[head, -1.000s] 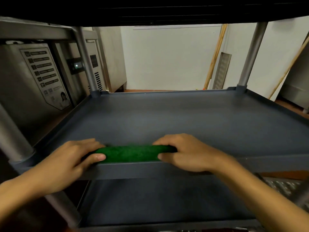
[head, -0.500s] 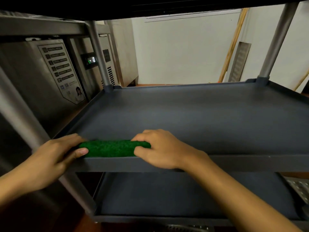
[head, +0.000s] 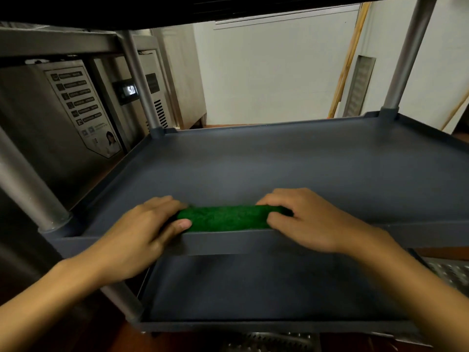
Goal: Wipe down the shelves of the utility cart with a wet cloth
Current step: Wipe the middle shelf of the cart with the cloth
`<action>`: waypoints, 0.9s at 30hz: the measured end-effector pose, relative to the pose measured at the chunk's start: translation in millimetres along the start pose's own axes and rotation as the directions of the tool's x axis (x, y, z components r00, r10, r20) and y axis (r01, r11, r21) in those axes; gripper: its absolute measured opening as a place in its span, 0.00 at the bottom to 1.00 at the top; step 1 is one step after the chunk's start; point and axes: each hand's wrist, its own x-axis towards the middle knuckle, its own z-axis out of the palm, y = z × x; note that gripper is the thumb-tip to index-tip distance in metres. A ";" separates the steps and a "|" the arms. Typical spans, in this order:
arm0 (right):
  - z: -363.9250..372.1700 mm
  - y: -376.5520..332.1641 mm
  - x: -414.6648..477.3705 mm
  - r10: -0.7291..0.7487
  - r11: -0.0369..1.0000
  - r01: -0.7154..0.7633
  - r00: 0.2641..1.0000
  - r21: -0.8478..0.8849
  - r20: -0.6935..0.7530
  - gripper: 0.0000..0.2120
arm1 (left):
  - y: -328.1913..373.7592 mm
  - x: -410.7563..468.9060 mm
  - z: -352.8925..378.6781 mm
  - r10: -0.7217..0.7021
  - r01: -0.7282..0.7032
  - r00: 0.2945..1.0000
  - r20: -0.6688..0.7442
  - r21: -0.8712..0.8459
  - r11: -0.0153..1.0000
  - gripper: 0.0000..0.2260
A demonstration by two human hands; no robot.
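A dark grey plastic utility cart [head: 279, 168] fills most of the view, seen from close in front and slightly above. Its middle shelf is a wide, shallow tray with a raised rim, and the underside of the shelf above forms a dark band across the top. A lower shelf [head: 253, 288] of the same grey plastic shows beneath. Round grey metal posts [head: 22, 179] stand at the corners, joining the shelves.

To the left of the cart stands a stainless steel cabinet [head: 33, 128] with a printed label [head: 83, 107] on its face. Behind the cart is a plain white wall [head: 274, 67].

Two bare forearms reach in from the bottom corners. The left hand [head: 142, 240] has its fingers curled over the left end of a dark green cloth [head: 225, 218], with the thumb pressed against the cloth's near side. The right hand [head: 309, 222] grips the right end the same way, fingers bent over the top and thumb tucked in front.

The cloth is folded or rolled into a long narrow strip. It lies on the middle shelf, along the inside of the front rim, held between the two hands.

A small lit digital display [head: 130, 90] glows on the steel cabinet, beside the rear left post.
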 end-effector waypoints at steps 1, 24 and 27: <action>-7.0 7.6 -8.8 0.023 1.000 -0.023 1.000 -0.014 -0.013 0.21 | 10.7 7.8 5.7 0.011 -0.011 1.000 0.004 0.005 1.000 0.19; -75.3 38.9 -69.9 0.383 0.912 -0.296 0.861 0.284 -0.335 0.13 | 113.9 102.4 15.7 -0.335 0.337 0.938 0.091 -0.475 0.813 0.17; -92.3 5.5 -63.2 0.490 0.845 -0.381 0.832 0.375 -0.258 0.13 | 121.2 99.9 -19.3 -0.459 0.508 0.848 0.264 -0.651 0.565 0.19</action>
